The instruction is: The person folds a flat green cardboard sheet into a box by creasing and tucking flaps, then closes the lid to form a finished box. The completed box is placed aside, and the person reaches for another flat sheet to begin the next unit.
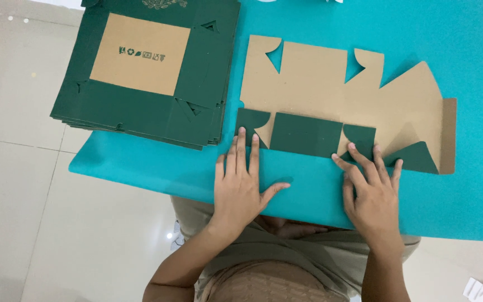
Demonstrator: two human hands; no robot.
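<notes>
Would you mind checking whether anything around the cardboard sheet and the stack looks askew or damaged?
Nothing looks damaged. The stack of green blanks overhangs the teal table's left edge, sitting slightly askew. Both hands, left hand and right hand, press the flat sheet's folded green flaps.

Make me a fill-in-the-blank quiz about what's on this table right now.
1. Both hands press the green flaps of a flat brown cardboard box blank lying on a ____ table cover.
2. The stack of flat dark green box blanks lies beside the ____ hand.
3. The right hand lies palm ____.

Missing words: teal; left; down
</notes>
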